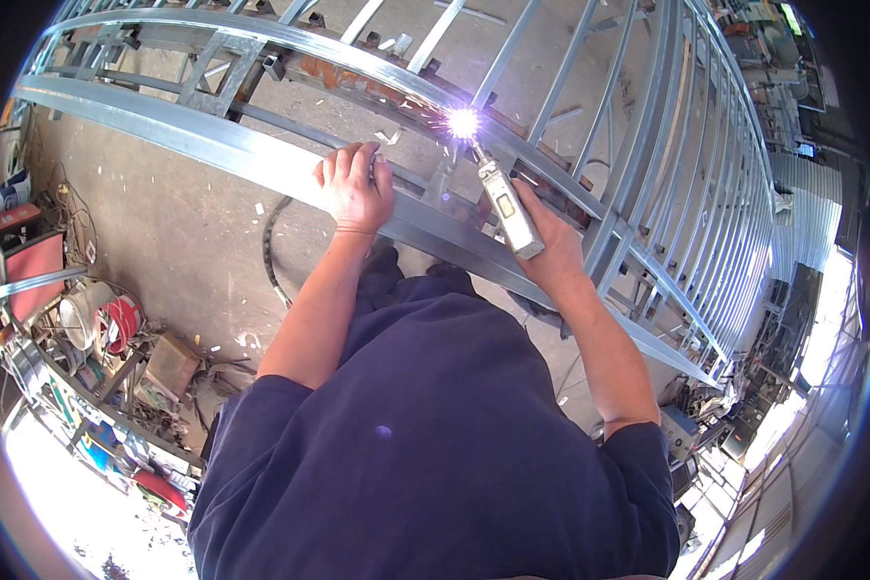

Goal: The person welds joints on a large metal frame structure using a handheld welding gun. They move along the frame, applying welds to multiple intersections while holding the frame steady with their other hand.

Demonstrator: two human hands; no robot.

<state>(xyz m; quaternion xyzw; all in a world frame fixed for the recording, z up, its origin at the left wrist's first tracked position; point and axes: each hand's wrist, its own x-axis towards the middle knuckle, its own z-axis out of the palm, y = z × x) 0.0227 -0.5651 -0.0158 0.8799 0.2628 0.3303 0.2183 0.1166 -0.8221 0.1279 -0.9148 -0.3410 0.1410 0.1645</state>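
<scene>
My right hand (554,243) is closed around a handheld laser welding gun (509,210), its nozzle pointing at a joint of galvanized steel tubes. A bright violet-white glare with flying sparks hides the spot where the nozzle meets the metal. My left hand (355,185) rests on the near galvanized steel tube (254,148), its fingers curled over the far edge. Beyond it runs the long curved-looking steel rail (319,45), which meets several slimmer steel bars (507,54) near the glare.
A steel grating (703,239) of many parallel bars extends right. A rusty beam (326,76) lies beneath the frame. A black cable (268,239) lies on the floor. To the left stand a white bucket (85,312), a red reel-like object (123,322) and a cardboard box (174,366) among scrap.
</scene>
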